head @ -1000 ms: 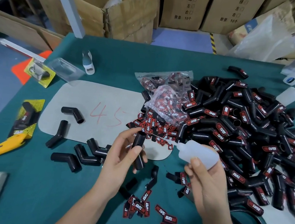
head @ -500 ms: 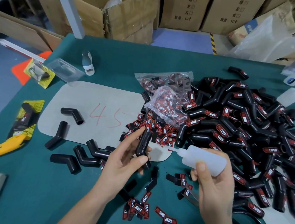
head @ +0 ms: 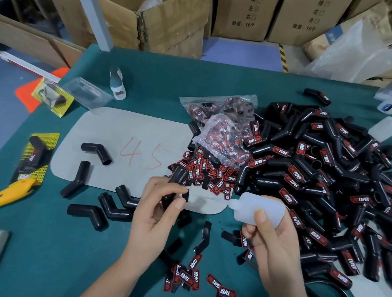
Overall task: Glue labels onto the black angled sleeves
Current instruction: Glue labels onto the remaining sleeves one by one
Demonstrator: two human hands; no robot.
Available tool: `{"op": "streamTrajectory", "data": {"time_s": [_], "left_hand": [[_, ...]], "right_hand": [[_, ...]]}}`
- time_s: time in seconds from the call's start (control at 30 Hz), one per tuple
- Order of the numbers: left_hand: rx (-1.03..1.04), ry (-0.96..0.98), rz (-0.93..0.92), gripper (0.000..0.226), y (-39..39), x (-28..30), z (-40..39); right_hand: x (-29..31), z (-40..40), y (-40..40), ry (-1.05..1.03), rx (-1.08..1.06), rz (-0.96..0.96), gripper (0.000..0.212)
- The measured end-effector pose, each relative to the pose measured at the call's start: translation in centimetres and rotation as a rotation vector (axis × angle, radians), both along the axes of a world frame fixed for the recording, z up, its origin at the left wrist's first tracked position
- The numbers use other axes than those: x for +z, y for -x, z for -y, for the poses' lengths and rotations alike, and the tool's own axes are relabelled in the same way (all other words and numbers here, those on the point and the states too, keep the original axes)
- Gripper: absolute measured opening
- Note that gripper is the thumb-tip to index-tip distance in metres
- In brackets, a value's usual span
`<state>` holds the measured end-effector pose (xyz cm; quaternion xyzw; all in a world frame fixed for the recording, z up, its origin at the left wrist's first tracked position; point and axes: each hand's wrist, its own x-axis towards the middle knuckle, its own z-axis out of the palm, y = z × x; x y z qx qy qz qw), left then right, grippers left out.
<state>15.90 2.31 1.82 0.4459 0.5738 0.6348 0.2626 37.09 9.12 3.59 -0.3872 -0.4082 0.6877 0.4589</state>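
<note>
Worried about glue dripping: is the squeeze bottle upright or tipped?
Tipped. The right hand holds the glue bottle on its side, nozzle pointing left toward the black sleeve in the left hand.

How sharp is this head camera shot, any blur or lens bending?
Head view: wide-angle bending shows, the grey post leans; the left hand and its black angled sleeve look slightly smeared; the glue bottle in the right hand is soft; lighting is even, shadows faint.

We see glossy black plastic sleeves (head: 309, 176) piled on matt teal cloth (head: 54, 266). Beside that pile lie a translucent plastic glue bottle (head: 256, 210) and a crinkled clear label bag (head: 219, 126).
</note>
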Motion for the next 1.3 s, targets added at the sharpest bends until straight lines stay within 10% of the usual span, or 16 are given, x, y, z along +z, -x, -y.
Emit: {"op": "streamTrajectory", "data": {"time_s": [0.5, 0.8, 1.13, 1.3], "left_hand": [[0.137, -0.115, -0.422, 0.015, 0.7, 0.8, 0.2], [-0.167, 0.125, -0.088, 0.028, -1.3, 0.1, 0.0], [-0.446, 0.317, 0.226, 0.030, -4.8, 0.0, 1.0], [-0.494, 0.386, 0.220, 0.025, -4.9, -0.1, 0.9]], "right_hand": [[-0.7, 0.0, 0.4, 0.029, 0.089, 0.032, 0.059], [-0.6, 0.8, 1.8, -0.034, 0.147, 0.060, 0.038], [-0.7, 5.9, -0.4, -0.274, 0.043, 0.577, 0.026], [-1.0, 8.0, -9.7, -0.750, -0.040, 1.346, 0.042]]}}
